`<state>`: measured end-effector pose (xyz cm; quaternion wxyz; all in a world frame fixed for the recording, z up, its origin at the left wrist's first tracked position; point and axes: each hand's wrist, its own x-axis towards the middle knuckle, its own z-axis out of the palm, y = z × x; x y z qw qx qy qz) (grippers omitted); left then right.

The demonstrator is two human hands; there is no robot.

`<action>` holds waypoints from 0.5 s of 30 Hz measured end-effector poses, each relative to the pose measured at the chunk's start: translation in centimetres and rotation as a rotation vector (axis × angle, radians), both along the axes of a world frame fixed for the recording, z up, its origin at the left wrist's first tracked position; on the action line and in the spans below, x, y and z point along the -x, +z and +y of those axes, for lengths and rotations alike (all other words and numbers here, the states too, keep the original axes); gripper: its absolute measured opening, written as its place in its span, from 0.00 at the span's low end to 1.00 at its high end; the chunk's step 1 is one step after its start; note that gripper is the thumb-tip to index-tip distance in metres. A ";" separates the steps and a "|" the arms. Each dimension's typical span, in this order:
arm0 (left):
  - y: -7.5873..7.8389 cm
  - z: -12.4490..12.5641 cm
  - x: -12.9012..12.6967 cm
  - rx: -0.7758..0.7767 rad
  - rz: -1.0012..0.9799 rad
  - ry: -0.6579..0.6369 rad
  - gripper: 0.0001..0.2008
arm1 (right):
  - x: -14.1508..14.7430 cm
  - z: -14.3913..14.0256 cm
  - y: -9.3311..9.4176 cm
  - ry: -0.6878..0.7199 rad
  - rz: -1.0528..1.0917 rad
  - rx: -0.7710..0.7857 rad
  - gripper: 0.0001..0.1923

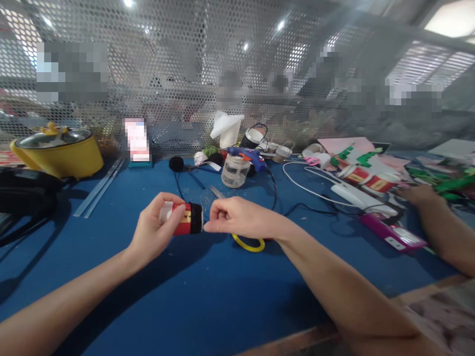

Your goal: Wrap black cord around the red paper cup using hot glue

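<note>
My left hand (154,227) is wrapped round a small paper cup (182,220) lying on its side in the air. The cup has a red band with gold marks, and black yarn or cord circles it near its right end. Close to that end, my right hand (233,217) is closed in a pinch; whatever its fingertips hold, if anything, is too small to make out. Under the right hand lie scissors, with a yellow handle (249,245) showing below the wrist and the blades pointing away. Behind them a blue glue gun (248,155) rests on a clear plastic jar (235,173).
Black yarn balls (176,163) and white cups (256,137) stand at the back. A yellow electric pot (61,153) and a phone (138,141) are on the left. On the right are cables, a purple power strip (393,232), red-banded cups (380,182) and another person's hand (419,195).
</note>
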<state>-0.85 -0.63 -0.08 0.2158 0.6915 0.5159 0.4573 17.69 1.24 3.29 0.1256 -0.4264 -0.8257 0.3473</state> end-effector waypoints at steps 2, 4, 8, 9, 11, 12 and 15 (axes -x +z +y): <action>-0.2 -0.2 0.0 0.002 0.012 -0.027 0.07 | 0.7 0.0 -0.9 -0.040 0.023 0.001 0.17; -0.3 -0.3 0.0 0.001 0.028 -0.048 0.07 | 1.2 -0.1 -1.4 -0.068 0.046 -0.014 0.16; -0.3 0.0 0.1 0.030 -0.076 -0.046 0.07 | 0.9 0.5 -1.2 -0.048 0.141 0.033 0.13; -0.3 0.1 0.2 0.058 -0.128 -0.049 0.07 | 0.6 0.8 -1.2 -0.056 0.178 0.028 0.13; -0.2 0.4 0.2 0.127 -0.247 -0.067 0.08 | 0.0 1.5 -1.1 -0.112 0.229 -0.017 0.14; -0.1 0.5 0.1 0.164 -0.311 -0.081 0.08 | -0.2 1.8 -1.1 -0.147 0.230 -0.037 0.14; 0.2 0.7 0.0 0.254 -0.491 -0.107 0.08 | -0.6 2.3 -1.1 -0.207 0.156 -0.028 0.12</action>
